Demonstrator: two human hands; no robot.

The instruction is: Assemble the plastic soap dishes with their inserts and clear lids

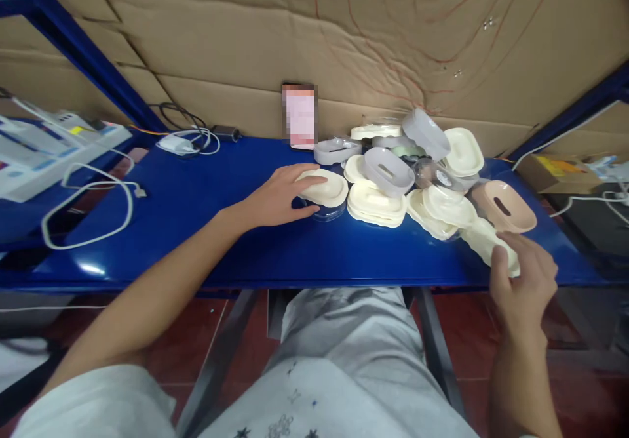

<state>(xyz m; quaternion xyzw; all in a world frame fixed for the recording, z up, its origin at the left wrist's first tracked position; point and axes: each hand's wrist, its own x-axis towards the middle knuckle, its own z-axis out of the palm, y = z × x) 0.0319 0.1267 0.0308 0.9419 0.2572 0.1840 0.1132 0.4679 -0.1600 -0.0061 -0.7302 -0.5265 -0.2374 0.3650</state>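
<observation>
Cream soap-dish lid [324, 187] lies under the left hand's [278, 195] spread fingers, capping a clear base [327, 212] on the blue bench [196, 228]. Right hand [523, 280], near the bench's front edge, pinches another cream piece [486, 241] between thumb and fingers. Between the hands sits a heap of cream, grey and pink dishes [417, 176].

We see a glossy blue painted metal shelf [206, 228], smooth matt plastic in the cream lid [325, 187] and grey tray [389, 170], clear shiny plastic in the base [328, 212] under that lid, and rough creased cardboard [344, 38] behind.
</observation>
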